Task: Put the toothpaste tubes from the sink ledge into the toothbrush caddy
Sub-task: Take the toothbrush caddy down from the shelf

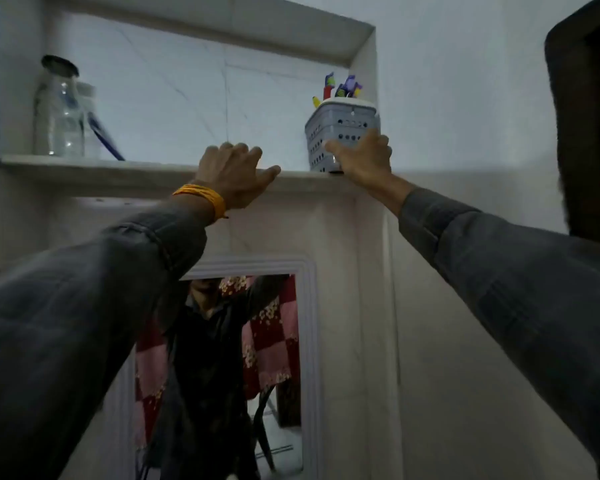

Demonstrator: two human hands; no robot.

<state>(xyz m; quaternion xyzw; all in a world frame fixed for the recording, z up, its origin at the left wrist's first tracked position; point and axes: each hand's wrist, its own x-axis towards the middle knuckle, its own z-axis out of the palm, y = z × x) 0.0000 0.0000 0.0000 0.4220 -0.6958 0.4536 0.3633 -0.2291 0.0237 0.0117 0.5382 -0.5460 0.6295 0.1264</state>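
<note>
A grey perforated toothbrush caddy (340, 133) stands at the right end of a high wall niche shelf (84, 165). Colourful tubes and brush ends (342, 88) stick out of its top. My right hand (362, 157) wraps around the caddy's lower front. My left hand (234, 174) rests flat on the shelf's front edge, left of the caddy, fingers apart and holding nothing. A yellow band circles that wrist. No loose toothpaste tube shows on the shelf.
A clear glass jar (58, 105) with a dark lid stands at the shelf's left end, a blue-handled item (104, 136) leaning beside it. A framed mirror (222, 375) hangs below the shelf. A dark door frame (586, 116) is at the right edge.
</note>
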